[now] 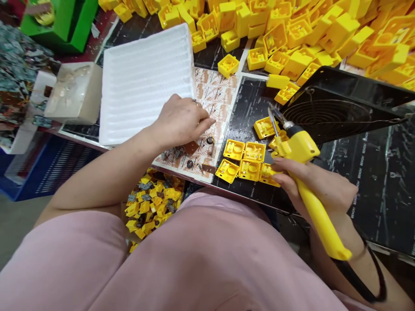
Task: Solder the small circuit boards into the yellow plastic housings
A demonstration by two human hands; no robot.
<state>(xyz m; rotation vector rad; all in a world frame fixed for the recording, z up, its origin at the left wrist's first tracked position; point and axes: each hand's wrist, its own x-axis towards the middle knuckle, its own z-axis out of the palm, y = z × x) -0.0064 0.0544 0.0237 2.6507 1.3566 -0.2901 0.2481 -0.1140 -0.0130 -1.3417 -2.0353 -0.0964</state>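
My right hand (319,185) is wrapped round a yellow soldering gun (306,172), its metal tip pointing up and away from me. Below the gun's nose, several open yellow plastic housings (254,152) lie in two short rows, with small metal parts inside; my right fingertips are close to the nearest one. My left hand (184,121) is over the patterned paper, back upward and fingers curled down; whatever the fingertips hold is hidden. Small round black parts (189,164) and a brown board piece (190,147) lie beside and under it.
A white foam tray (145,77) lies left of the paper, beside a whitish box (74,90). A large pile of yellow housings (285,30) fills the back. A black fan (327,112) stands at the right. Yellow parts (155,203) fill a container below the table edge.
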